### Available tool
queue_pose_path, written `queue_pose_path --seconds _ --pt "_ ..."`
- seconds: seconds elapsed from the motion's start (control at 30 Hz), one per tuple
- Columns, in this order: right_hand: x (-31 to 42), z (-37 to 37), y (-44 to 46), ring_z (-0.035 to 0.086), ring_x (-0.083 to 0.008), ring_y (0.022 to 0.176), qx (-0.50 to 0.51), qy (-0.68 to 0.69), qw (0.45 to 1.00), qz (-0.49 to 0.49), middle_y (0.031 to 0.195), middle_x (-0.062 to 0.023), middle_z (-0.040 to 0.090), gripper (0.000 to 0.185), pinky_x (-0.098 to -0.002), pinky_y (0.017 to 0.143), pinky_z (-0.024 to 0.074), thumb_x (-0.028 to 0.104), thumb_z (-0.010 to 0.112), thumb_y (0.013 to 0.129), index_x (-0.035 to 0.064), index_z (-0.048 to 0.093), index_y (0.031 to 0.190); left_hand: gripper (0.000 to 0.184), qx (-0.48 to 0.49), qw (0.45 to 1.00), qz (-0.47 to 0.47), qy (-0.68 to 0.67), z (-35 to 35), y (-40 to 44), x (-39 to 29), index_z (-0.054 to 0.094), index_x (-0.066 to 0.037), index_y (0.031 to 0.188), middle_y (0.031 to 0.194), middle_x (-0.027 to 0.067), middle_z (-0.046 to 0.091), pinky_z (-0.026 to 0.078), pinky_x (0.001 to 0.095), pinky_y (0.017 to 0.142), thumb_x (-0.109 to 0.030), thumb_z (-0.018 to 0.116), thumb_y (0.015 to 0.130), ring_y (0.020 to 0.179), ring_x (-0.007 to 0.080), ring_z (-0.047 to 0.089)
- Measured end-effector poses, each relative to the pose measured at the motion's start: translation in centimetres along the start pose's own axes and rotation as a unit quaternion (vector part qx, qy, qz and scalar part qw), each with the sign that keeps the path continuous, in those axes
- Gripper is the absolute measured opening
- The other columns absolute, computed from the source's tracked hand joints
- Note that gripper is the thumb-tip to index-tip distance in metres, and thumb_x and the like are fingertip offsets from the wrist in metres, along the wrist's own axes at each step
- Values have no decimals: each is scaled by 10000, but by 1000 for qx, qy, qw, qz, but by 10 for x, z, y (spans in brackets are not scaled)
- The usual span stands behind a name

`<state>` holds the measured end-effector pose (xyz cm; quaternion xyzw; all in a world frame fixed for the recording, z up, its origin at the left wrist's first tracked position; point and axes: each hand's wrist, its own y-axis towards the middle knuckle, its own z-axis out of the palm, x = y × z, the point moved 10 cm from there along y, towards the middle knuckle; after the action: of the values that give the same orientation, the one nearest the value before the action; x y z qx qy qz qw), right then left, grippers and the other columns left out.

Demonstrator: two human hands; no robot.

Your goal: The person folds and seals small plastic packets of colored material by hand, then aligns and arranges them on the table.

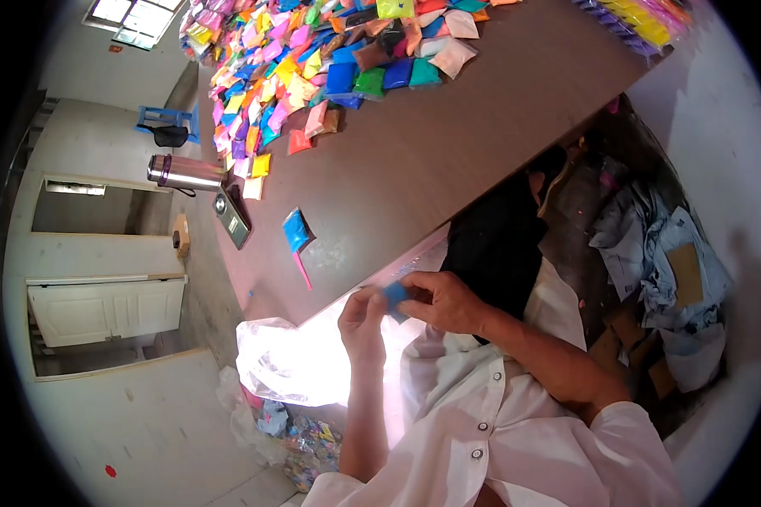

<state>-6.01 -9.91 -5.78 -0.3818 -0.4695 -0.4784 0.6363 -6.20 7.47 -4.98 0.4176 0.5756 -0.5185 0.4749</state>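
My left hand point(364, 319) and my right hand point(448, 302) meet over my lap, just off the table's near edge. Between their fingertips is a small blue lump point(394, 296), slightly blurred, resembling soft clay; both hands pinch it. The fingers cover part of it. On the brown table point(414, 160), a small blue packet point(294, 230) lies nearest to my hands. A thin pink stick point(303, 270) extends from its lower end, toward the table's edge.
Many small colourful packets point(313, 76) are heaped across the table. A steel flask point(186, 171) and a dark flat device point(231, 218) sit at the left edge. A white plastic bag point(271, 363) hangs below the corner. Crumpled wrapping point(676, 262) litters the floor at right.
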Motion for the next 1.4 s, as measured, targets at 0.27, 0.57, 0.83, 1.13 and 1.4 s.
queue_pose_path --seconds 0.27,0.57,0.83,1.13,1.4 --pt "13 0 -2 663 -109 767 13 -58 998 -15 868 -59 718 252 -284 723 552 77 738 882 24 686 1123 150 43 999 -14 -14 3 1 1 691 25 1038 998 79 726 552 278 830 20 754 901 902 133 675" --pt "12 -2 -4 659 -180 732 -1 -82 996 -38 831 -93 690 250 -335 714 544 100 723 878 38 655 1111 112 35 999 -30 -19 10 -1 -3 704 3 1061 930 52 730 530 253 784 -31 727 958 827 102 661" --pt "22 0 -5 644 -202 730 1 -122 992 -46 830 -99 671 235 -353 717 534 160 729 889 45 641 1074 111 63 998 13 23 10 1 -9 721 12 1034 910 39 723 513 258 780 -72 738 964 807 92 634" --pt "18 -3 -6 656 -237 703 4 -130 991 -30 788 -118 675 206 -359 689 536 180 725 899 33 644 1017 130 59 997 -37 44 15 -1 -11 714 33 1024 966 51 717 518 247 814 -46 760 932 881 104 647" --pt "26 -3 -8 692 -275 735 -7 -151 987 -55 820 -154 697 208 -386 697 544 185 710 893 21 662 1013 94 84 996 7 42 11 5 -11 711 27 983 944 29 704 489 246 812 -38 751 928 864 97 622"
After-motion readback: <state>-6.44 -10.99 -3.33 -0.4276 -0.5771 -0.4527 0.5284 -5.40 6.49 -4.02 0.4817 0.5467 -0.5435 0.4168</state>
